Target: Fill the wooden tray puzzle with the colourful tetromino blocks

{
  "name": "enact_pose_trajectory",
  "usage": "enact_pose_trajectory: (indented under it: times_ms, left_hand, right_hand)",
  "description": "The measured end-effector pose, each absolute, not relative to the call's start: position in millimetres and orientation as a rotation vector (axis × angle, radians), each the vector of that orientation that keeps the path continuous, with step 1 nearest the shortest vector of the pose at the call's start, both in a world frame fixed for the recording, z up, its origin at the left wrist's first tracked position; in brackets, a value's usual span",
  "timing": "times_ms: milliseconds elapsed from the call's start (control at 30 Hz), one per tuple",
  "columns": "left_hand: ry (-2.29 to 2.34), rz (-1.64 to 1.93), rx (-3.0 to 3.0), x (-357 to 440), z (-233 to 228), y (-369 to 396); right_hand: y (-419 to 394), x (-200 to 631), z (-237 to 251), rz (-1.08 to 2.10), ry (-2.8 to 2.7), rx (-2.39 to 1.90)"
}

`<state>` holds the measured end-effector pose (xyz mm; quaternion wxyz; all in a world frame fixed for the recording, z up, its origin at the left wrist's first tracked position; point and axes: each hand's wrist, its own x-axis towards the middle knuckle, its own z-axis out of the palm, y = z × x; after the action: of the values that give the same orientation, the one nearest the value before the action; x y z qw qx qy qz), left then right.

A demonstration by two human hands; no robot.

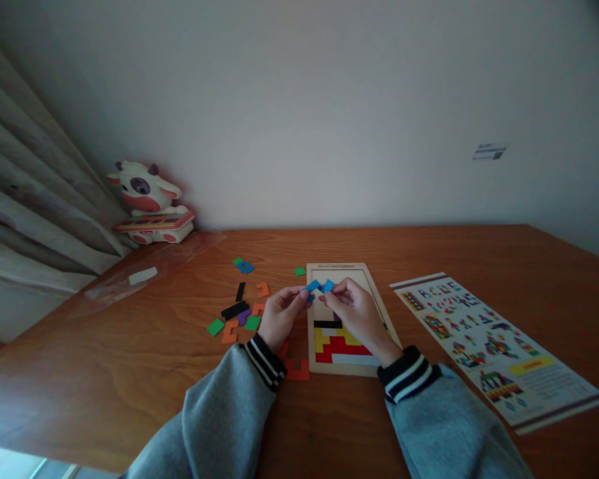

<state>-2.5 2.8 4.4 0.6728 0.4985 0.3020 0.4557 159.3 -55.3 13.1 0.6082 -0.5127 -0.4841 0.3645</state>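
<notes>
My left hand (283,311) and my right hand (352,307) are raised close together over a wooden puzzle board (311,367). Blue puzzle pieces show between my fingertips. A blue puzzle piece (313,286) is pinched in my left hand, and blue also shows at the right fingertips; whether it is one joined piece or two I cannot tell. In the lower part of the board lie red (337,346), yellow (319,340), white and black pieces (327,324). My right hand and wrist hide part of the board.
Loose pieces lie left of the board: orange (229,332), green (215,327), black (235,310), purple and blue (246,267). A red piece (297,372) touches its lower left. A printed pattern sheet (544,382) lies at right. A cow toy (154,199) stands back left.
</notes>
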Motion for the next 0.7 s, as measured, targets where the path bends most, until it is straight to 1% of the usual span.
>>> enact_pose_trajectory:
  times_ms: [100, 200, 300, 400, 600, 700]
  left_hand:
    - [0.632, 1.015, 1.087, -2.9, 5.9, 0.5]
    - [0.584, 0.951, 1.093, -3.8, 8.6, -2.6]
    - [0.568, 0.915, 1.12, -4.8, 11.3, -4.4]
    - [0.567, 0.908, 1.133, -5.9, 11.6, -3.8]
    - [0.611, 0.891, 1.23, -6.4, 5.8, 1.7]
    - [0.717, 0.956, 1.437, -8.8, 3.7, 4.8]
  right_hand:
    - [-57.3, 163.0, 12.7, 0.67, -1.238, -1.277]
    - [-60.4, 165.4, 15.2, 0.372, -1.525, -1.376]
    - [-62.7, 164.8, 18.1, 0.208, -1.709, -1.341]
    - [-62.7, 165.5, 19.7, 0.319, -1.691, -1.297]
    - [-57.0, 177.7, 15.6, 0.804, -1.351, -1.256]
    - [-54.7, 182.8, 9.5, 0.82, -1.307, -1.316]
